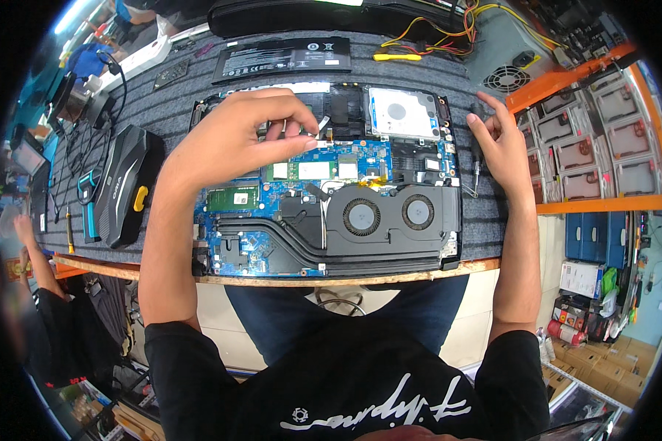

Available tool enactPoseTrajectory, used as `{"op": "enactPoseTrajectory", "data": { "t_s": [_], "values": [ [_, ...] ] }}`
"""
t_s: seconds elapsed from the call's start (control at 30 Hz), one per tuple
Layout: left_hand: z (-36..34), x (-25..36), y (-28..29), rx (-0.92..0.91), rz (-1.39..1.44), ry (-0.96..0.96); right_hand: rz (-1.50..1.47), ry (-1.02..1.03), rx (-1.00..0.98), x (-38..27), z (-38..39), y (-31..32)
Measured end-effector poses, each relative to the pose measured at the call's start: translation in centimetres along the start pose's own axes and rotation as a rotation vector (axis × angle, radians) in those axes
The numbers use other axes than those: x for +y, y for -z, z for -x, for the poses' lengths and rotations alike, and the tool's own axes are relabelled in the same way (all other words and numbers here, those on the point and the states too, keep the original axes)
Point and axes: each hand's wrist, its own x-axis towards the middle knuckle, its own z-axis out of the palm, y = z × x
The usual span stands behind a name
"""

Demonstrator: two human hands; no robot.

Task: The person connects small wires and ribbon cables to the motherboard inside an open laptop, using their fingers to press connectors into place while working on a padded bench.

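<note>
Opened laptop base: a wide black casing with its inner parts bare point(456, 213), lying flat on the grey, dark-striped mat point(485, 234) at the near edge of the bench, right in front of the person.
Motherboard: a blue circuit board point(254, 253) across the casing's middle and left, bearing a green memory module point(232, 199).
Pale strip: a small, narrow whitish piece point(323, 123) at the board's upper edge, just beside the left fingertips; too small to tell exactly what it is.
Left hand: reaching over the casing point(246, 136), fingers curled, thumb and forefinger brought close together at the board's edge; whether they grip anything, I cannot tell.
Fingertip work: this spot likely calls for a light touch, pressure kept in line with the connector, and no tugging on thin leads; the wrist is best held clear of the board.
Right hand: open and empty-looking point(499, 136), thumb and forefinger apart, near a dark-handled screwdriver point(477, 167) by the casing's right side; steadying the casing with it would probably help.
Cooling unit: black, twin-fanned point(387, 239), at the casing's lower right.
Hard drive: silver-white, rectangular point(412, 123), upper right.
Battery: flat, black pack point(283, 61), beyond the casing, apart from it.
</note>
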Motion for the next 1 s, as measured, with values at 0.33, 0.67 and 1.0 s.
{"op": "enactPoseTrajectory", "data": {
  "t_s": [0.33,0.67,1.0],
  "values": [
    [-0.1,0.6,-0.6,-0.038,-0.015,-0.065,-0.145,-0.029,0.070,0.8,-0.1,0.0],
    [-2.4,5.3,-5.2,-0.095,-0.346,-0.218,-0.064,-0.018,0.056,0.2,-0.1,-0.1],
    [-2.6,6.9,-6.5,-0.070,-0.401,-0.092,-0.006,0.033,0.076,0.4,0.0,-0.3]
  ]
}}
